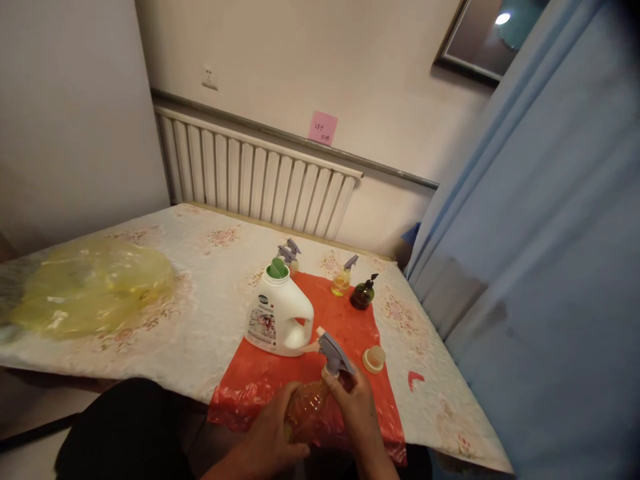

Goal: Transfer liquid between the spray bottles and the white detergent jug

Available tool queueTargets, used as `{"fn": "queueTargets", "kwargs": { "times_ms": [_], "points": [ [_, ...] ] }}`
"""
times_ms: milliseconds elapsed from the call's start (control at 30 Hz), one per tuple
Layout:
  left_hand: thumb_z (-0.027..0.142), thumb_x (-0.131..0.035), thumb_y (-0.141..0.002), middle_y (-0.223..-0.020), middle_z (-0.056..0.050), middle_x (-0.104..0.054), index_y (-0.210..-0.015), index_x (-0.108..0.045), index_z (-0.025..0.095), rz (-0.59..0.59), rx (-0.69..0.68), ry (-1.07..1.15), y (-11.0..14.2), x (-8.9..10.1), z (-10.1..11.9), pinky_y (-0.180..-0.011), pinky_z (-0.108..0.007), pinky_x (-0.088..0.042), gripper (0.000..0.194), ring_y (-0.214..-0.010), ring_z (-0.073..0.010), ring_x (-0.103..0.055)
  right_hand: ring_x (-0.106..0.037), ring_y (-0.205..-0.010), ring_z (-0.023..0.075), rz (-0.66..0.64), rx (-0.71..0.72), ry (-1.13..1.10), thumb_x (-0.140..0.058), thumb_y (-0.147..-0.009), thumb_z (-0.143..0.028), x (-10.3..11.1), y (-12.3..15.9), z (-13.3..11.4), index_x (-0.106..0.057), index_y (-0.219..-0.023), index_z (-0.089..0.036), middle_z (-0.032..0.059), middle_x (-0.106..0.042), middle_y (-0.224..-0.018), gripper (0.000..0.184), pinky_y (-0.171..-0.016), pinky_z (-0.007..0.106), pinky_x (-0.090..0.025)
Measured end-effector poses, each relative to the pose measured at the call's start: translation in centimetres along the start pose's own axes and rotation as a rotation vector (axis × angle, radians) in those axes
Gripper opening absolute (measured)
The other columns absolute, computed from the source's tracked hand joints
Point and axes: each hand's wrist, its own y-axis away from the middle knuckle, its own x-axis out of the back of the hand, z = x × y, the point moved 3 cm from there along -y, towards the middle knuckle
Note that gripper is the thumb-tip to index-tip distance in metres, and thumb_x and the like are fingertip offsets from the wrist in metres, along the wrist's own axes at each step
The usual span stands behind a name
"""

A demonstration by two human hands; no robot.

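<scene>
Near the front edge of the table I hold a clear spray bottle (311, 404) with a grey trigger head (334, 353), tilted over the red plastic sheet. My left hand (273, 430) is wrapped round the bottle's body. At the neck, just under the trigger head, my right hand (356, 407) has its fingers closed. A white detergent jug (274, 310) with a green spout (277, 268) in its uncapped mouth stands just beyond. To the right of my right hand lies a pale round cap (374, 359).
Behind the jug stand grey-topped spray bottles (290, 252). A spray bottle with yellow liquid (341, 283) and a dark green pump bottle (363, 295) are at the back right. A yellow plastic bag (95, 287) lies left; a blue curtain (540, 253) hangs right.
</scene>
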Motion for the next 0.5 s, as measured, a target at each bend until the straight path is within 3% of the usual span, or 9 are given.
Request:
{"fn": "queueTargets", "kwargs": {
  "times_ms": [267,500],
  "points": [
    [0.016,-0.068,-0.056,-0.132,-0.010,-0.056,-0.130,-0.039,0.022,0.016,0.027,0.011,0.3,0.4,-1.1,-0.103,-0.045,-0.041,0.079,-0.122,-0.0319,-0.051,-0.066,-0.091,0.0236,0.068,-0.005,-0.199,-0.076,-0.069,-0.034,1.3,-2.0,-0.3,-0.070,-0.097,-0.018,0.0067,-0.074,-0.095,0.032,-0.082,0.034,-0.050],
    [0.013,-0.066,-0.054,-0.133,-0.008,-0.057,-0.129,-0.041,0.023,0.089,0.027,-0.014,0.5,1.0,-3.2,-0.104,-0.044,-0.040,0.079,-0.123,-0.0312,-0.051,-0.063,-0.071,0.0140,0.149,-0.005,-0.433,-0.080,-0.066,-0.030,3.1,-5.4,-1.2,-0.068,-0.094,-0.017,0.0012,-0.070,-0.082,0.033,-0.069,0.027,-0.051]
  ]
}}
